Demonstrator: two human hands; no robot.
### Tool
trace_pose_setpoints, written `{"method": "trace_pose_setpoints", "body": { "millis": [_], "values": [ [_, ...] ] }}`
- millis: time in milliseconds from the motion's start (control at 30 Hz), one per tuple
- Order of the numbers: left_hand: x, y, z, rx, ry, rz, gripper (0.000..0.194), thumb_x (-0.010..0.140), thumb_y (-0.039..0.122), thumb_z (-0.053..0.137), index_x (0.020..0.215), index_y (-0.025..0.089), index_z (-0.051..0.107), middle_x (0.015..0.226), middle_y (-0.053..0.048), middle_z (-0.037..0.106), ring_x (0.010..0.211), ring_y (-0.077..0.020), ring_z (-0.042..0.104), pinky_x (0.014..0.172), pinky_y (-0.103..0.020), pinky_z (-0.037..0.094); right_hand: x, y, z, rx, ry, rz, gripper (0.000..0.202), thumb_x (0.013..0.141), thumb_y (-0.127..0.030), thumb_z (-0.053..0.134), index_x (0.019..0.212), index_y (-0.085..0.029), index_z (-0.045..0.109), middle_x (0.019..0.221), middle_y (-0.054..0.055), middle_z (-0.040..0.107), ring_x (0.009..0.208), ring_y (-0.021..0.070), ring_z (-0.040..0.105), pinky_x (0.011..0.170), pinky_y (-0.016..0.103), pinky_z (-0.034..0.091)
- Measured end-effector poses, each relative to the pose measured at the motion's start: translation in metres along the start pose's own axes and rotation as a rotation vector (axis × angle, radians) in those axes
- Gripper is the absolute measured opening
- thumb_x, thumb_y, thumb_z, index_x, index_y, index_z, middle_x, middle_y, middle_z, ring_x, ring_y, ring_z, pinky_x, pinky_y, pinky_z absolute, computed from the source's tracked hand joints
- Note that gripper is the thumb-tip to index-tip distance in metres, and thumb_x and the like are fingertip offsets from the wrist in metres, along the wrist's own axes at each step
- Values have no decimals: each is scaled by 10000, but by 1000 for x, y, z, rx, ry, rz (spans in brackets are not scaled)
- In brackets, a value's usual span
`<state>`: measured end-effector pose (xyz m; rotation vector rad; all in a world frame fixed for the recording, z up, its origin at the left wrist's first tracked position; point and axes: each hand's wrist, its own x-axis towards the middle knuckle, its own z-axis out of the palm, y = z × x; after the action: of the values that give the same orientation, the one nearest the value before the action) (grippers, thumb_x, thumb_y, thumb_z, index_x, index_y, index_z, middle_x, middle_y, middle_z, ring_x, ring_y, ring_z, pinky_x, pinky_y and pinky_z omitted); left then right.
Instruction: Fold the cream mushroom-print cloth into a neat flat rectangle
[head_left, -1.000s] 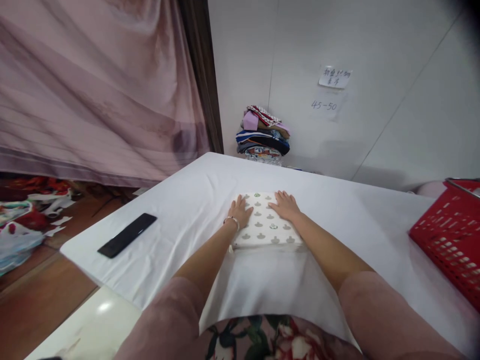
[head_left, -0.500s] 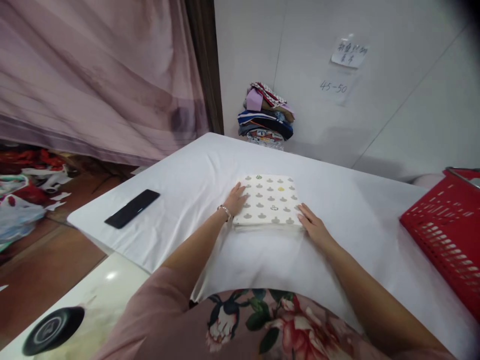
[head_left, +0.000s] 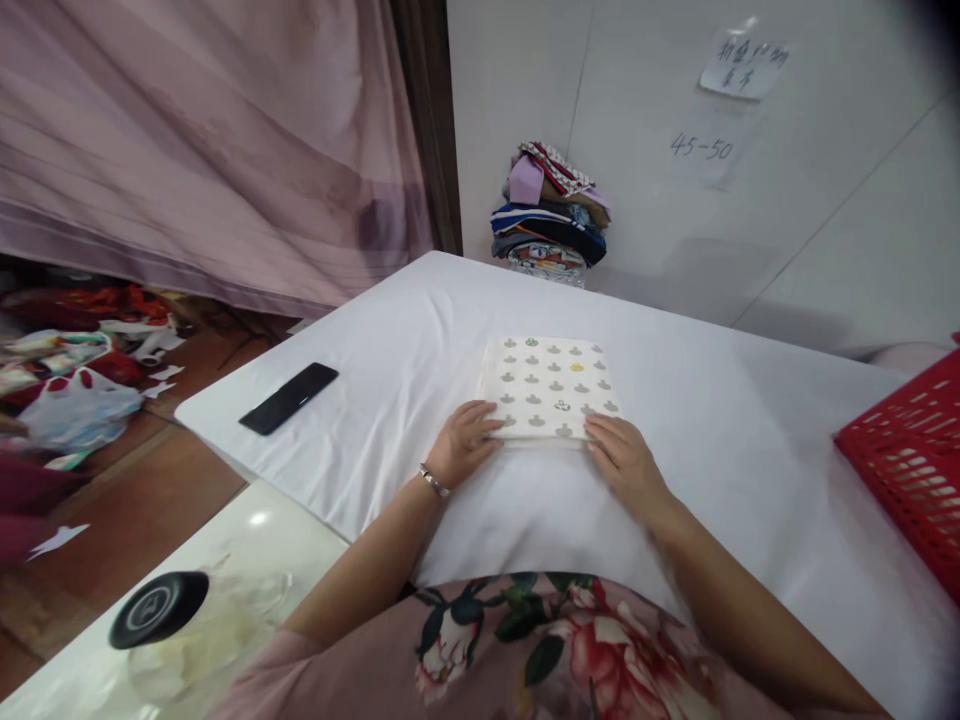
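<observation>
Fingers of my left hand (head_left: 463,445) lie close together, their tips on the near left corner of the folded cloth (head_left: 553,388), while those of my right hand (head_left: 625,462), slightly parted, rest on its near right corner; whether either thumb is tucked beneath, I cannot tell. That cloth, cream with grey shapes, lies flat on the white-covered table (head_left: 720,440) in front of me. Left of the cloth is a black phone (head_left: 289,398), well apart to its right stands a red basket (head_left: 911,450), and beyond it, by the wall, is a fabric pile (head_left: 551,218).
</observation>
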<state>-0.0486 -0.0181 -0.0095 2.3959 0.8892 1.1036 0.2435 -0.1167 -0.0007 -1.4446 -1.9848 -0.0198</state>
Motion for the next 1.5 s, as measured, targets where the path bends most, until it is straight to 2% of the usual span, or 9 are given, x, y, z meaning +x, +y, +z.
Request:
{"method": "trace_pose_setpoints", "body": {
  "millis": [167, 367, 600, 767, 933, 1000, 1167, 1333, 1500],
  "values": [
    [4, 1, 3, 125, 17, 66, 194, 864, 244, 522, 1006, 225, 652, 1075, -57, 652, 1062, -194, 547, 923, -410, 481, 1, 5, 2, -44, 19, 11, 283, 913, -242, 443, 1151, -225, 596, 1157, 66, 632, 1086, 219, 557, 937, 431, 433],
    [7, 8, 2, 200, 28, 45, 211, 880, 194, 462, 1009, 205, 629, 1018, -56, 666, 1008, -201, 562, 883, -410, 485, 4, 3, 4, -72, 46, 48, 264, 907, -233, 439, 1097, -214, 621, 1099, 74, 654, 1027, 225, 583, 892, 420, 451],
    [10, 11, 5, 199, 60, 18, 193, 872, 181, 456, 974, 196, 619, 915, -55, 660, 917, -194, 570, 816, -373, 496, 18, -6, 3, -86, -29, -41, 255, 906, -247, 437, 1092, -224, 610, 1116, 81, 635, 1040, 232, 573, 880, 416, 454],
    [11, 10, 5, 212, 69, 6, 181, 877, 192, 457, 962, 201, 616, 884, -51, 656, 889, -194, 573, 791, -370, 495, 34, -14, 11, -61, -57, -52, 234, 899, -245, 452, 1050, -221, 629, 1069, 77, 645, 988, 224, 583, 856, 398, 461],
    [9, 20, 4, 265, 92, 42, 220, 861, 171, 475, 1044, 212, 591, 1066, -76, 629, 1028, -209, 546, 863, -401, 475, 38, -18, 21, -43, -48, -5, 221, 897, -250, 467, 1020, -218, 648, 1025, 73, 651, 939, 222, 579, 826, 391, 463],
    [9, 28, 5, 305, 85, 77, 200, 854, 168, 487, 1011, 214, 602, 1145, -85, 599, 1119, -225, 506, 911, -422, 448, 40, -19, 22, -44, -53, 7, 217, 897, -259, 474, 1016, -219, 651, 1013, 71, 653, 932, 225, 576, 816, 393, 461],
    [13, 43, 13, 368, -61, 196, 171, 849, 153, 492, 832, 226, 645, 1194, -56, 586, 1240, -236, 430, 989, -445, 382, 47, -21, 22, -47, -60, 42, 207, 901, -271, 478, 997, -229, 657, 963, 61, 660, 888, 223, 575, 783, 382, 455],
    [18, 40, 21, 432, -84, 149, 171, 848, 208, 533, 970, 236, 650, 1262, -65, 554, 1267, -255, 404, 1010, -461, 360, 48, -24, 24, -42, -37, 65, 194, 897, -261, 489, 987, -222, 656, 941, 63, 657, 875, 221, 571, 775, 366, 448],
    [18, 36, 26, 492, -123, 132, 159, 847, 217, 538, 951, 217, 658, 1291, -64, 541, 1270, -267, 406, 1006, -464, 365, 44, -23, 27, -44, -28, 52, 176, 883, -231, 506, 981, -218, 651, 962, 62, 656, 893, 223, 568, 789, 370, 439]
  ]
}}
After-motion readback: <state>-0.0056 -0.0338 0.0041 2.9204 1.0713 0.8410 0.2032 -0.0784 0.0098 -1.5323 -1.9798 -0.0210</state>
